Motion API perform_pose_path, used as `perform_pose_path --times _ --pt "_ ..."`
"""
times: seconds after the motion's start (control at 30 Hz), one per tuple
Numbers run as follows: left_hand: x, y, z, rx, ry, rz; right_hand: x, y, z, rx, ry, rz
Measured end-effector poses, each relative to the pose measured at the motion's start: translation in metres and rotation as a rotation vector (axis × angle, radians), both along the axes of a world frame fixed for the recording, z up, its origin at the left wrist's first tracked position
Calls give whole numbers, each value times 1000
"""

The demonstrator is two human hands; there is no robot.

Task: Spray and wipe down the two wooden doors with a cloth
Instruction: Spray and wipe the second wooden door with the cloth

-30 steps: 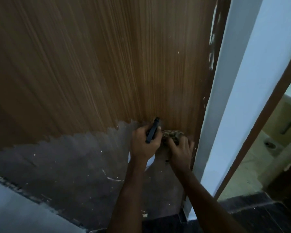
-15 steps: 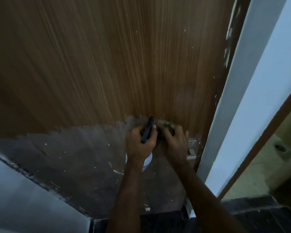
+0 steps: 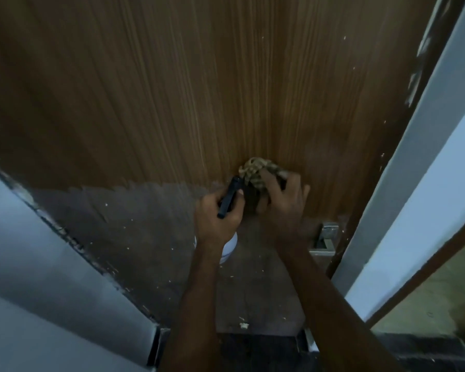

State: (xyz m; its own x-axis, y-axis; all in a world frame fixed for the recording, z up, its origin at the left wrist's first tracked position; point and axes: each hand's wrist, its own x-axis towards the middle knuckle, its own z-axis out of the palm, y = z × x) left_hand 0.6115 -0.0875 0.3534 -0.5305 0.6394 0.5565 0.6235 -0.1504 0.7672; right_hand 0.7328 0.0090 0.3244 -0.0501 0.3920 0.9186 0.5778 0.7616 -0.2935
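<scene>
The crumpled tan-and-olive patterned cloth [image 3: 258, 171] is bunched into a wad and pressed flat against the brown, vertically grained wooden door [image 3: 172, 89], just above the ragged line where the wood finish gives way to a dull grey, paint-flecked lower panel [image 3: 134, 232]. The right hand [image 3: 281, 208] grips the wad, fingers curled over it and pushing it into the door face. Touching it on the near side, the left hand [image 3: 218, 217] is clenched round the black trigger head of a white plastic spray bottle [image 3: 227, 202], whose pale body shows below the wrist. A square metal latch fitting [image 3: 326, 236] sits low on the door's edge beside the right forearm, next to the white door frame [image 3: 403, 183], beyond which a tiled room shows. The likely trouble is crowding: with both hands packed together, a wide wiping stroke could knock the nozzle or catch the cloth on the latch fitting. The bunched cloth also offers little contact area, so streaks may be left behind.
</scene>
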Motion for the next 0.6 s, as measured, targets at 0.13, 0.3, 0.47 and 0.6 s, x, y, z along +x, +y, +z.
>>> perform_pose_path --times 0.13,0.3,0.47,0.6 --pt "-10 -5 -1 -20 -16 2 -6 -8 -43 -23 -128 33" --pt "-12 -19 -3 -50 151 45 -5 -23 -49 -92 -277 129" --pt "-21 -39 -15 -89 154 106 -33 -20 4 -30 14 49" --pt "-25 -46 -11 -82 126 107 -29 -34 -58 -130 -265 112"
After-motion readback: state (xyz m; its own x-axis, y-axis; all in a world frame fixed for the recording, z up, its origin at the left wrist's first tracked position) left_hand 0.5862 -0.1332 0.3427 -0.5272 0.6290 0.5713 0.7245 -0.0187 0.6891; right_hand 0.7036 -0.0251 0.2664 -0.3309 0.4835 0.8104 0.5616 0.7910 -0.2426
